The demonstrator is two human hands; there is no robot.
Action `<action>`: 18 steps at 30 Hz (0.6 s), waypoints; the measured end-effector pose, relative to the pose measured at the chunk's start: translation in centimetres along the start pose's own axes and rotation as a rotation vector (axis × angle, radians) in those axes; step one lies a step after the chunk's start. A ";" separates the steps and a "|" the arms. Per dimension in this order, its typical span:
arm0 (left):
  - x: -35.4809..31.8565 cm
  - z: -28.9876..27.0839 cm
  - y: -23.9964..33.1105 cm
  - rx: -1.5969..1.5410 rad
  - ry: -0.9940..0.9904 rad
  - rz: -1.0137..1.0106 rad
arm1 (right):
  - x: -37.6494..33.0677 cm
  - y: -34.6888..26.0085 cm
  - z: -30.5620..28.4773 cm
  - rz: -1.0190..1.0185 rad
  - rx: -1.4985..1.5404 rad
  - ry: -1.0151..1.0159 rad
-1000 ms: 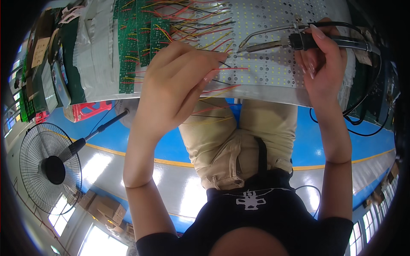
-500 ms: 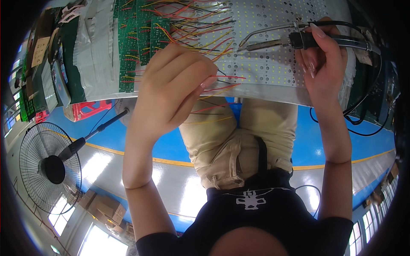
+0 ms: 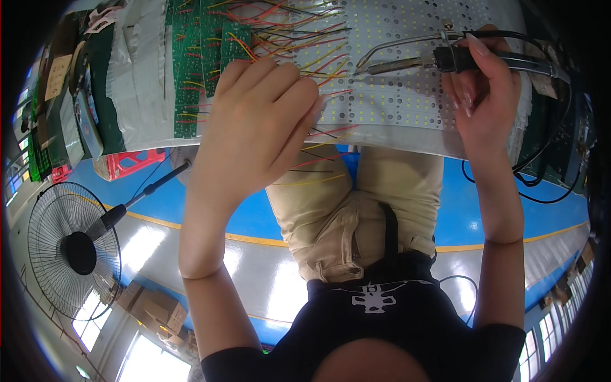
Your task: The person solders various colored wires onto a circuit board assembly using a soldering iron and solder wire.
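My left hand (image 3: 261, 118) is closed over the lower edge of the green circuit boards (image 3: 186, 83), knuckles up and fingertips mostly hidden. A red wire (image 3: 337, 93) sticks out to the right from its pinch. Other red, yellow and black wires (image 3: 318, 48) fan rightward from the boards. In my right hand (image 3: 487, 92) is a soldering iron (image 3: 449, 59), gripped by its black handle, with a thin curved metal tube (image 3: 394, 44) clamped above it. The iron's tip points left over the white LED panel (image 3: 407, 95), close to the wire ends.
Black cables (image 3: 563, 127) run from the iron down the table's right side. A phone-like slab (image 3: 88, 124) lies at the left edge. Below stand a red plastic stool (image 3: 133, 164) and a black fan (image 3: 79, 251). Several wires overhang the table's near edge above my lap.
My left hand has shifted slightly up and left, and the red wire at its fingers has moved up with it. My right hand and the iron have barely moved.
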State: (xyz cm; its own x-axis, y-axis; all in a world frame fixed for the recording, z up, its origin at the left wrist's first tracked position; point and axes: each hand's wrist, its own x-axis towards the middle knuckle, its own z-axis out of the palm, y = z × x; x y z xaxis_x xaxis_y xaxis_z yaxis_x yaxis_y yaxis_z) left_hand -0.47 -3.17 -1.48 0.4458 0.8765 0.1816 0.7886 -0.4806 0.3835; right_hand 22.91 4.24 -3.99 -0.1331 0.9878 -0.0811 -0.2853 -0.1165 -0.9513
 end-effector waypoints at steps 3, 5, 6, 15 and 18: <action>0.0 -0.1 -0.2 0.041 -0.021 0.003 | 0.0 -0.1 0.1 0.002 -0.005 0.004; 0.0 -0.2 -0.3 0.051 -0.034 -0.002 | 0.0 -0.1 0.3 0.004 -0.017 0.018; 0.0 -0.2 -0.4 0.057 -0.044 0.001 | 0.0 -0.1 0.3 -0.005 -0.012 0.007; 0.0 -0.3 -0.5 0.046 -0.073 0.011 | -0.2 0.1 -0.4 0.005 -0.021 -0.009; -0.1 -0.2 -0.6 0.045 -0.080 0.007 | -0.3 -0.1 -0.1 -0.008 -0.045 -0.043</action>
State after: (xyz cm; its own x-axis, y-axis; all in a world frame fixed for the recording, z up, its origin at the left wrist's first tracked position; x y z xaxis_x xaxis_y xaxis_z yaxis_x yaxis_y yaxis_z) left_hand -1.05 -2.97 -1.50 0.4824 0.8689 0.1104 0.8028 -0.4891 0.3410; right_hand 23.07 3.97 -3.94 -0.1718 0.9832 -0.0615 -0.2433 -0.1029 -0.9645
